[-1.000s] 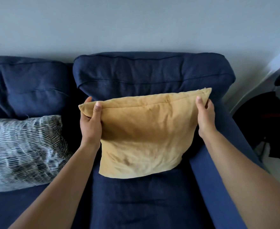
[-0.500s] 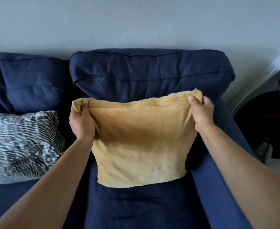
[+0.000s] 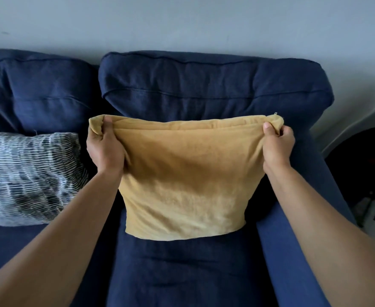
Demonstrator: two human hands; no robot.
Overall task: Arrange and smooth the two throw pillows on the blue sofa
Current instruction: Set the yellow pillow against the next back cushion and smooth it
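1. Far left: patterned grey-and-white pillow point(image 3: 29, 178) lies slumped on the seat against the left back cushion point(image 3: 38, 94) of the blue sofa point(image 3: 182, 273). Nobody touches it; likely waiting its turn.
2. Left hand point(image 3: 105, 149) is closed in a fist on the upper left corner of the yellow pillow point(image 3: 186, 185), thumb on the front face, fabric bunched over the knuckles.
3. Yellow pillow stands upright in the right-hand seat, bottom edge on the seat cushion, top leaning toward the right back cushion point(image 3: 215, 85). Corner grips probably let the filling settle downward (cover looks slack and wrinkled low down).
4. Right hand point(image 3: 277, 145) is clenched likewise on the upper right corner, beside a small zip tab.
5. Sofa armrest point(image 3: 297, 218) runs just beside the pillow's right edge, so the spot reads as a corner placement.
6. Judgement: seating step under way; smoothing not yet done.
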